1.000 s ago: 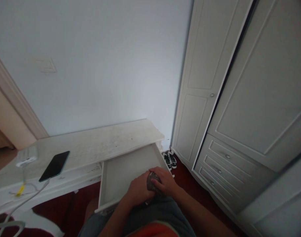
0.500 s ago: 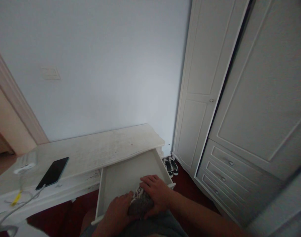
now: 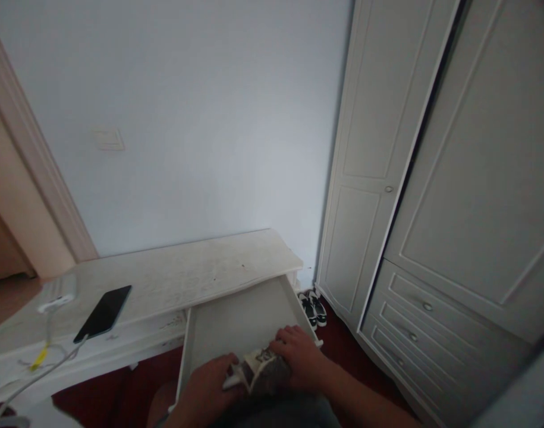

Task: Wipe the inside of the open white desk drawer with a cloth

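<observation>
A small grey bundle of cloth with a pale, dark-patterned part [image 3: 263,364] is held over the front of a pulled-out white drawer [image 3: 236,324]; its exact kind is unclear. My left hand [image 3: 216,383] closes on the bundle's left side, where a whitish flap sticks out by the fingers. On the other side my right hand [image 3: 298,356] grips it, fingers bent over its edge. The bundle's lower part is dim and partly hidden near my lap.
A white desk [image 3: 200,267] runs along the wall. On its left lie a black phone [image 3: 104,312] with a white cable [image 3: 40,371] and a white power strip [image 3: 60,291]. Black-and-white shoes [image 3: 314,309] stand on the red floor beside a white wardrobe [image 3: 365,238].
My hands have moved slightly apart and shifted the bundle. Its pale patterned part now faces up, and a whitish flap shows at the left. The camera view has turned slightly.
</observation>
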Demonstrator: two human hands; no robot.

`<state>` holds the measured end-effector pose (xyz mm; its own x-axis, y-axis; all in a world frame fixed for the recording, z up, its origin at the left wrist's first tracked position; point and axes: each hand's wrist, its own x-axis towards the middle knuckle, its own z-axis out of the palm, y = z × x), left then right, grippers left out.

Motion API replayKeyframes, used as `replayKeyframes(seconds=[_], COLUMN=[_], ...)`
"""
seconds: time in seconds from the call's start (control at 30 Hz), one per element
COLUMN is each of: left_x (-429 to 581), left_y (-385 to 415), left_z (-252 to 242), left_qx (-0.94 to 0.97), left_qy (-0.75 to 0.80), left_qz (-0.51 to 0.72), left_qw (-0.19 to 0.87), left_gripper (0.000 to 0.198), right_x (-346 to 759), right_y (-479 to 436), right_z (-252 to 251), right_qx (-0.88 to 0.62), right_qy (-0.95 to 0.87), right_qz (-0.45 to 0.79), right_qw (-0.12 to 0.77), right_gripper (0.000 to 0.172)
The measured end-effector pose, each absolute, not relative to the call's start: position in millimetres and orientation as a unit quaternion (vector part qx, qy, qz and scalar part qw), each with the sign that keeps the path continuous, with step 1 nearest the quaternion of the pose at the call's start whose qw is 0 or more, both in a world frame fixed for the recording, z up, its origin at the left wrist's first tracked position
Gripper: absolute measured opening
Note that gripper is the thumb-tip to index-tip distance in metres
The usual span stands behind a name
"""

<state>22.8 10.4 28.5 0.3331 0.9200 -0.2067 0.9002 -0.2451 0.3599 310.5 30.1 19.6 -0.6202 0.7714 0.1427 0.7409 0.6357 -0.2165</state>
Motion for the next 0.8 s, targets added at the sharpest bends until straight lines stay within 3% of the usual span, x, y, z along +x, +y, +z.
replayKeyframes(seconds=[0.17,0.3,0.43,0.6,0.8], left_x=[21,27,33,32,32], left_y=[12,11,10,11,12], left_z=[20,26,30,23,21], left_qx=[0.783,0.787,0.789,0.788,0.797], left_qy=[0.589,0.588,0.587,0.593,0.583], left_qz=[0.024,0.003,-0.021,-0.03,-0.021], left_qw=[0.2,0.184,0.177,0.162,0.16], left_gripper=[0.049,0.046,0.042,0.045,0.041], right_x=[377,388,371,348,332], right_y=[28,33,57,118,170], right_z=[44,35,23,46,61], right_qx=[-0.506,-0.615,-0.673,-0.707,-0.727], right_qy=[-0.833,-0.728,-0.696,-0.672,-0.649], right_qz=[0.095,0.057,0.095,0.091,0.099], right_qw=[0.202,0.298,0.234,0.2,0.2], right_gripper=[0.039,0.045,0.073,0.043,0.056])
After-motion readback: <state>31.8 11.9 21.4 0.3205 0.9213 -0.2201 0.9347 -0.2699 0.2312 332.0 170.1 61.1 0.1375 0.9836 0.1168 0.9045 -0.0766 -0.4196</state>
